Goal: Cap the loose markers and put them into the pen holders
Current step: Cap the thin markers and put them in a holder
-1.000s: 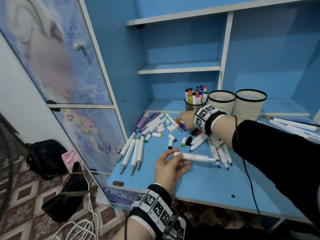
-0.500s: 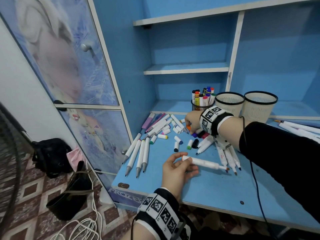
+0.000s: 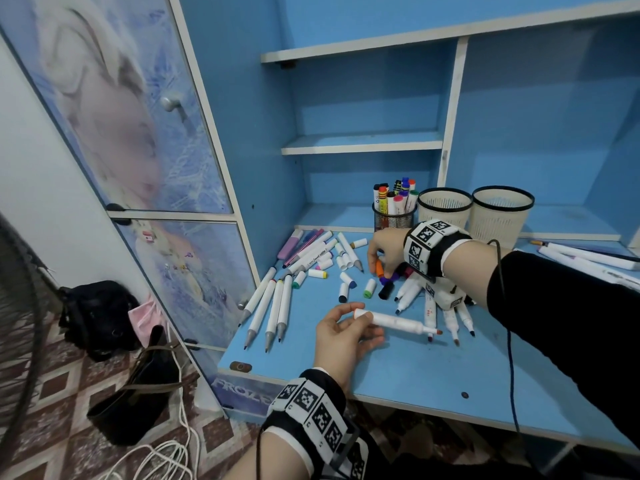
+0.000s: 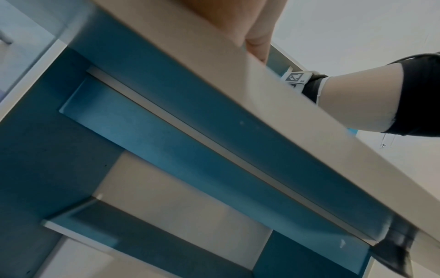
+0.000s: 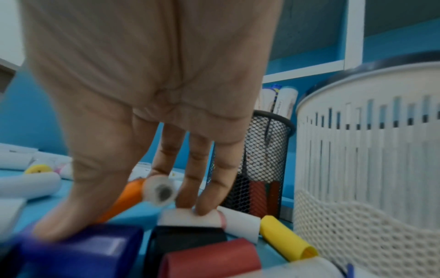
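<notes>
Your left hand (image 3: 341, 336) pinches an uncapped white marker (image 3: 394, 321) by its blunt end, low over the desk (image 3: 398, 368) with the reddish tip pointing right, while your right hand (image 3: 384, 252) reaches down into the caps, fingers curled about an orange cap (image 3: 379, 268); whether it is truly gripped, I cannot tell. That cap may not match the reddish tip, so check the colour before pressing it on. The caps lie packed together and round, so a hasty lift could roll neighbours away, well short of the holders (image 3: 445, 209) behind.
</notes>
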Available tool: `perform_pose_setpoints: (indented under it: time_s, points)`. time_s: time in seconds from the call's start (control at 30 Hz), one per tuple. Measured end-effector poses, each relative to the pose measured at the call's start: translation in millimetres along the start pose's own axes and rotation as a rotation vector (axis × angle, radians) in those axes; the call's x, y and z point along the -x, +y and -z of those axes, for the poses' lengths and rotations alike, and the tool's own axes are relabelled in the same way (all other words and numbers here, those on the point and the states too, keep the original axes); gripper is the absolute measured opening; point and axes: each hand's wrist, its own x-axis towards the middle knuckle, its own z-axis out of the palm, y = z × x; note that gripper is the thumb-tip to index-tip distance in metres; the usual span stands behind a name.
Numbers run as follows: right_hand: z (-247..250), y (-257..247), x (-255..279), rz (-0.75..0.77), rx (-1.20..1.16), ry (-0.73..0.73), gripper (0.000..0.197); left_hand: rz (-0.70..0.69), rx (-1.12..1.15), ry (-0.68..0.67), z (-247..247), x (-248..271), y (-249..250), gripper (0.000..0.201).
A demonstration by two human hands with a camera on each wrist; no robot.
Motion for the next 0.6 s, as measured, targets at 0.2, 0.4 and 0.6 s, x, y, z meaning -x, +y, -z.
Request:
perform_pose_setpoints:
  time_s: [0.2,0.4,0.6]
  points:
    - [-1.6,2.9,26.2,-0.001,-0.138,0.144,0.023,-0.009,-0.007,0.012,-0.9,3.2,0.8,0.014]
    - [-7.2,1.0,78.3,0.020,-0.383,0.232,0.027,-0.022,0.002,0.024,-0.5,2.4,0.9,0.013]
    - [-30.0,-0.8,141.6,-0.206,-0.834,0.340,0.009,-0.038,-0.002,0.007,2.2,-0.5,-3.3,0.007]
